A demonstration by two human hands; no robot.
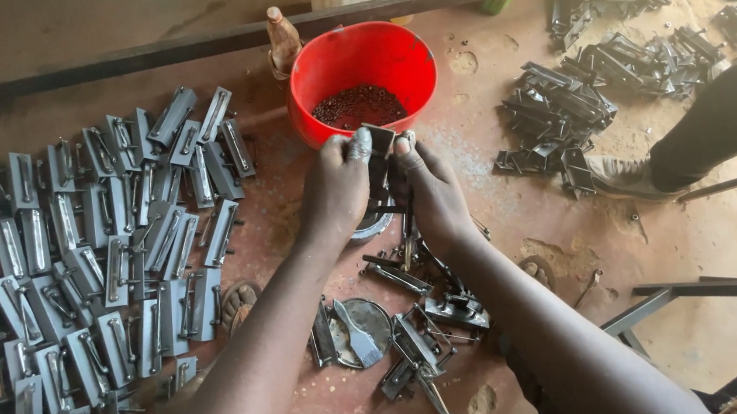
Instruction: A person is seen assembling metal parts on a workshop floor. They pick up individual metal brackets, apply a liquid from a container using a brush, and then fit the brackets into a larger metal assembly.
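Hands first: my left hand (338,187) and right hand (431,189) both grasp one dark metal latch piece (377,149), just in front of the red bucket (362,67). I think I should keep it steady, upright. Finished plates (109,245) lie left of the bucket.

A dusty reddish concrete floor (510,222), pitted and stained, fills the scene. A dark metal bar (198,43) crosses the top. Bright daylight falls on sandy ground (720,328) at the right.
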